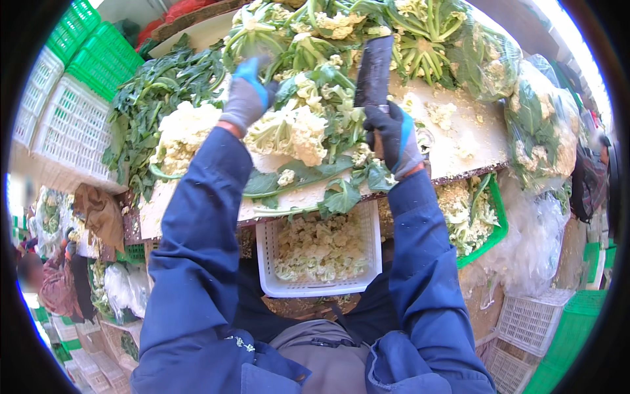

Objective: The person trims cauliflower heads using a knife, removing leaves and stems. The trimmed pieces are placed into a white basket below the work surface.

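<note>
In my gloved right hand is the handle of a cleaver, its broad dark blade pointing up and away over the worktable. My gloved left hand is just short of a leafy cauliflower head in the pile at the back; its fingertips are blurred, thumb apart from the fingers. Below and right of that hand lies a trimmed cauliflower piece with its cut stalks showing. Another pale cauliflower head sits to the left of my forearm.
Cut leaves are heaped on the left. A white crate of florets stands between my knees, with a green crate of pieces to the right. Bagged cauliflowers stand at the table's right end. Stacked crates rise at left; a person is beyond.
</note>
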Demonstrator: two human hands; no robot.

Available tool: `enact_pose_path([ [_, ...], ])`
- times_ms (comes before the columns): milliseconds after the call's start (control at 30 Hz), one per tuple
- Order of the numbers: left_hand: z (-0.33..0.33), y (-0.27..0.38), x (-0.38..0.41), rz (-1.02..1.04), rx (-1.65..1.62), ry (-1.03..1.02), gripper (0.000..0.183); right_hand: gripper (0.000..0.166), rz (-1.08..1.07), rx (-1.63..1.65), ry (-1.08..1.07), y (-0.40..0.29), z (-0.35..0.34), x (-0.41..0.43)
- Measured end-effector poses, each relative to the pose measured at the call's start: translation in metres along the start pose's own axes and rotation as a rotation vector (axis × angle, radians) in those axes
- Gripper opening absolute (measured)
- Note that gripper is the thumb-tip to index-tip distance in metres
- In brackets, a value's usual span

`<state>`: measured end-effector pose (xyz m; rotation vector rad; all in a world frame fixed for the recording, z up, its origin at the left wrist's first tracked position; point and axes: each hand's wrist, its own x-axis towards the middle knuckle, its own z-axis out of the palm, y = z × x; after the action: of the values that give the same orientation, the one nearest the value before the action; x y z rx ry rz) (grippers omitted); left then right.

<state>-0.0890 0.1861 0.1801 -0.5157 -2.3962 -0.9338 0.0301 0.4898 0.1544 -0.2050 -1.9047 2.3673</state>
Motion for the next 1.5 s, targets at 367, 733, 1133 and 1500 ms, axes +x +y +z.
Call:
enact_pose_path([
  [367, -0.201, -0.204, -0.068, -0.652, 0.057, -0.078, 0.065, 0.032, 0.08, -0.046, -0.254, -0.029, 0.054, -0.074],
  [733, -0.148, -0.125, -0.12, -0.608, 0.026, 0.167, 0.095, 0.031, 0.275, -0.154, -0.497, 0.033, 0.125, -0.108],
  [1133, -0.186, -0.145, -0.216, -0.658, -0.885, 0.146, 0.069, 0.025, 0.369, -0.223, -0.443, 0.063, 0.154, -0.114],
  [1500, -0.148, -0.169, -0.189, -0.558, -0.278, 0.534, 0.048, 0.028, 0.345, -0.297, -0.455, 0.078, 0.156, -0.107],
])
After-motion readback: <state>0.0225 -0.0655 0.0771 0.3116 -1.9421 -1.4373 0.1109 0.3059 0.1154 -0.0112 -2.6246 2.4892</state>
